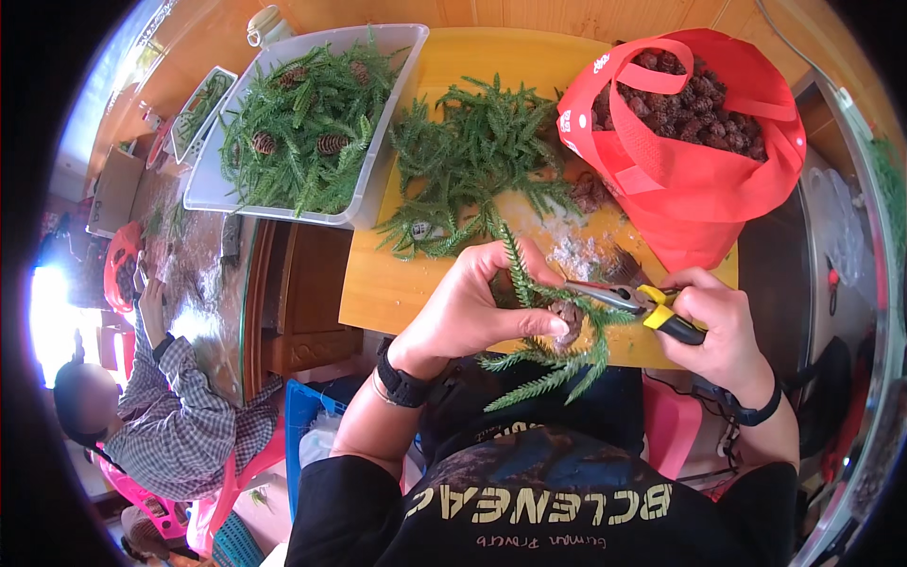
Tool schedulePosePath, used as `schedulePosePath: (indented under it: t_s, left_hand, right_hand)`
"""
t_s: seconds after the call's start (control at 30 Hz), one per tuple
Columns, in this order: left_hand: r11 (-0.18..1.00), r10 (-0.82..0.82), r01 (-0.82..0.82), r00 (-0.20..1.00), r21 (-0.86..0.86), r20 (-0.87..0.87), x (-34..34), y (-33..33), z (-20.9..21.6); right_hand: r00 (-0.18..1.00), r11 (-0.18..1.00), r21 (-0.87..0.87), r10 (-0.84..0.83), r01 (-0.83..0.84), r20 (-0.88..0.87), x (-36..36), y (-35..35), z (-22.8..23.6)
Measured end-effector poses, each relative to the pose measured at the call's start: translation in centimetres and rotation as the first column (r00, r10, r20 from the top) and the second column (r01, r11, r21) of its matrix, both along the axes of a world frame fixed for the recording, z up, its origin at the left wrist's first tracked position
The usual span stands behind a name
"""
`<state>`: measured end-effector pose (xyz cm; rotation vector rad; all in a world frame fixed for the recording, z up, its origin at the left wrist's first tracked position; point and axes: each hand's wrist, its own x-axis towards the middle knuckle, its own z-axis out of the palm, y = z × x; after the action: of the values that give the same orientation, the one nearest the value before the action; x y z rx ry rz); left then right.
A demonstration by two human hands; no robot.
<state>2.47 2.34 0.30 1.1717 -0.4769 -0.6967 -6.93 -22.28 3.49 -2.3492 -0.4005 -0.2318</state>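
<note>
My left hand pinches an artificial green pine sprig with a brown pine cone at its middle. The thumb presses against the cone, and needled branches fan out below and above it. Long-nose pliers with yellow and black handles are gripped in my right hand. Their jaws reach the sprig just above the cone, near my left fingertips; what lies between the jaws is too small to make out.
Loose sprigs and white crumbs lie on the yellow table. A clear bin of sprigs with cones stands left, a red bag of pine cones right. Another person sits at a side table on the left.
</note>
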Motion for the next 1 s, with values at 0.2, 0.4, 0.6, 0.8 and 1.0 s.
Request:
schedulePosePath:
  t_s: [0.2, 0.4, 0.6, 0.8, 1.0]
  left_hand:
    - [0.957, 0.187, -0.259, 0.896, 0.132, 0.403, -0.9, -1.1, 0.6]
    - [0.789, 0.142, -0.614, 0.192, 0.006, 0.971, -1.0, -2.4, 0.7]
    - [0.830, 0.166, -0.552, 0.380, 0.079, 0.910, -0.5, -1.5, -0.5]
    - [0.943, 0.280, -0.329, 0.875, 0.060, 0.395, -0.1, -0.1, -1.3]
    - [0.993, -0.016, 0.033, 0.990, -0.117, 0.137, 0.1, -0.3, -1.9]
  right_hand:
    - [0.982, 0.983, -0.068, -0.173, 0.168, -0.081, -0.3, 0.8, 1.3]
    - [0.971, 0.964, -0.152, -0.231, 0.219, -0.063, -0.1, 1.8, 1.9]
    - [0.961, 0.983, -0.058, -0.182, 0.173, -0.209, -0.7, 1.4, 1.7]
    - [0.905, 0.947, -0.044, -0.318, 0.318, -0.282, -2.4, -2.9, -2.0]
    - [0.864, 0.914, -0.318, -0.360, 0.252, -0.351, -1.8, -4.2, -5.4]
